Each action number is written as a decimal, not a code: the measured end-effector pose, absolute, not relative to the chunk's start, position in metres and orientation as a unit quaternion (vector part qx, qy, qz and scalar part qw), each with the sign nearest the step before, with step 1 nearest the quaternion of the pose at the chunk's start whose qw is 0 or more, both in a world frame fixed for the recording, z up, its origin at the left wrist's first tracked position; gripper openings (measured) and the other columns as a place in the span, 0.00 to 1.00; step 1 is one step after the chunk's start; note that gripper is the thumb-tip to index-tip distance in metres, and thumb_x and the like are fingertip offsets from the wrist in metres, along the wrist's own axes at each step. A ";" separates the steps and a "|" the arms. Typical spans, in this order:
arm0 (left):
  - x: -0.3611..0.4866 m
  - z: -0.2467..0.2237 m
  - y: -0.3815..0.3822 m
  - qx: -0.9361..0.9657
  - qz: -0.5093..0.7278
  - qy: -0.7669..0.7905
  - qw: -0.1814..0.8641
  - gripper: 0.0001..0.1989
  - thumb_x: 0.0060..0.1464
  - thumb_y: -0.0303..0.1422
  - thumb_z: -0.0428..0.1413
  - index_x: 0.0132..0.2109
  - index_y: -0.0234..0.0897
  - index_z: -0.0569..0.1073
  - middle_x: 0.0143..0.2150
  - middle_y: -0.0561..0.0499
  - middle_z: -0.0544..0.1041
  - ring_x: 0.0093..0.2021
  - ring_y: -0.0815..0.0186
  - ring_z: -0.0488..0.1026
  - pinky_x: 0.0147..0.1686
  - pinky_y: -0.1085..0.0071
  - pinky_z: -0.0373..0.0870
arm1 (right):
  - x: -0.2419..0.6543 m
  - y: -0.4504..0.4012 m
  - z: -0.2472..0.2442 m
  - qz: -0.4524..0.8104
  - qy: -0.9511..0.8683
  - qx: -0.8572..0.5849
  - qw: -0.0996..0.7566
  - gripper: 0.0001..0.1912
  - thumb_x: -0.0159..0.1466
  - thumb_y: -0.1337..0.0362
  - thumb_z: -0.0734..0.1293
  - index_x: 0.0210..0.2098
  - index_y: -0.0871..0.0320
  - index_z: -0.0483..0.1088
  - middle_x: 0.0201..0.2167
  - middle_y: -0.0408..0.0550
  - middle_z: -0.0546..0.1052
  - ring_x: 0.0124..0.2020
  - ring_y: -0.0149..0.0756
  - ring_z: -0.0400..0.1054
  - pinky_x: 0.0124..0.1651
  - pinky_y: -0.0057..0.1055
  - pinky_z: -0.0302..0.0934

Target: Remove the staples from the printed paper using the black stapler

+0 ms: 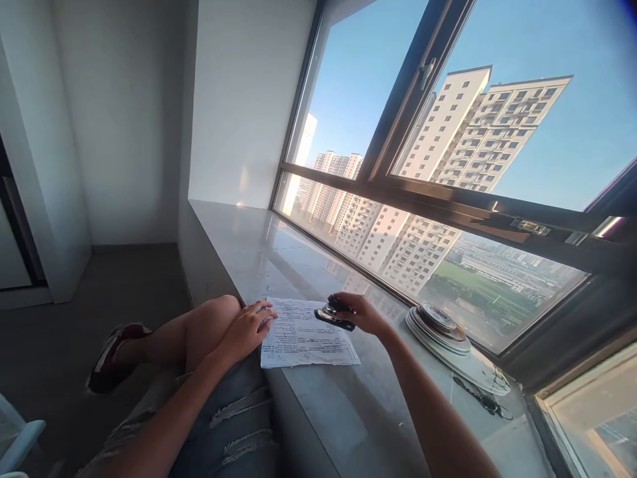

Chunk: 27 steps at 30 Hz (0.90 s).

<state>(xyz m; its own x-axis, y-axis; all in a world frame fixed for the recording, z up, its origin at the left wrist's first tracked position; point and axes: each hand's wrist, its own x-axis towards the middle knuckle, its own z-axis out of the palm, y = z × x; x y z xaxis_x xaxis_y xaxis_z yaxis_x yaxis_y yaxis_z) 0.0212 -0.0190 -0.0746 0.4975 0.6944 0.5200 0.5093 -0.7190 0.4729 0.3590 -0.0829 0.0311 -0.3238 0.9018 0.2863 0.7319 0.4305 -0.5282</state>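
Printed paper (306,338) lies on the window sill, its near left corner sticking out past the front edge. My left hand (251,328) rests at the paper's left side, with the fingers spread and their tips at its margin. In my right hand (365,315) is a black stapler (334,320), held over the right part of the page. The fingers wrap round its rear end, and its nose points left. Whether the stapler touches the paper I cannot tell.
A stack of plates (440,332) stands on the sill (338,411) to the right. Beside it lies a dark corded item with a ring (482,398). The window frame (378,166) runs along the far side. My bent knee (223,309) is close to the sill's front edge.
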 end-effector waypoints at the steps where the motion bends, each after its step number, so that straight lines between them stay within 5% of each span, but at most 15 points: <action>1: 0.021 -0.075 -0.018 0.854 0.362 0.350 0.130 0.15 0.64 0.32 0.48 0.49 0.45 0.78 0.59 0.48 0.73 0.61 0.54 0.70 0.61 0.53 0.66 | 0.378 -0.083 0.032 0.135 -0.784 -0.536 0.282 0.21 0.61 0.57 0.70 0.51 0.58 0.76 0.41 0.48 0.81 0.40 0.42 0.74 0.45 0.35 0.67; 8: 0.022 -0.076 -0.017 0.850 0.376 0.344 0.135 0.15 0.63 0.33 0.48 0.48 0.45 0.79 0.57 0.47 0.75 0.58 0.54 0.71 0.60 0.53 0.67 | 0.461 -0.090 0.016 0.167 -0.725 -0.630 0.219 0.26 0.53 0.55 0.75 0.50 0.57 0.79 0.46 0.52 0.82 0.48 0.56 0.75 0.57 0.49 0.65; 12: 0.022 -0.074 -0.016 0.851 0.372 0.346 0.133 0.15 0.63 0.33 0.48 0.48 0.44 0.79 0.57 0.46 0.75 0.59 0.53 0.71 0.60 0.52 0.67 | 0.461 -0.096 0.015 0.239 -0.739 -0.593 0.213 0.32 0.51 0.51 0.76 0.53 0.58 0.78 0.46 0.49 0.82 0.50 0.54 0.75 0.58 0.46 0.65; 21: 0.019 -0.073 -0.015 0.859 0.343 0.351 0.148 0.16 0.65 0.38 0.47 0.50 0.43 0.78 0.61 0.47 0.73 0.61 0.52 0.69 0.60 0.55 0.68 | 0.439 -0.100 0.029 0.274 -0.790 -0.521 0.173 0.28 0.57 0.51 0.73 0.53 0.58 0.77 0.45 0.49 0.81 0.46 0.45 0.74 0.54 0.38 0.66; 27: 0.019 -0.067 -0.018 0.862 0.331 0.353 0.152 0.17 0.65 0.39 0.47 0.50 0.43 0.78 0.60 0.46 0.73 0.62 0.51 0.69 0.62 0.54 0.67 | 0.431 -0.094 0.021 0.271 -0.765 -0.540 0.224 0.27 0.60 0.44 0.69 0.47 0.59 0.78 0.40 0.49 0.80 0.40 0.41 0.73 0.46 0.33 0.66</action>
<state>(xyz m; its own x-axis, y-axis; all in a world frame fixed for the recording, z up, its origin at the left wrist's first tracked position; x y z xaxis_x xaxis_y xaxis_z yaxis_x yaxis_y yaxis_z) 0.0193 -0.0178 -0.0668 0.5309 0.7091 0.4640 0.5078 -0.7046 0.4957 0.4314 -0.0942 0.0210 -0.3165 0.9473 0.0504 0.7046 0.2703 -0.6561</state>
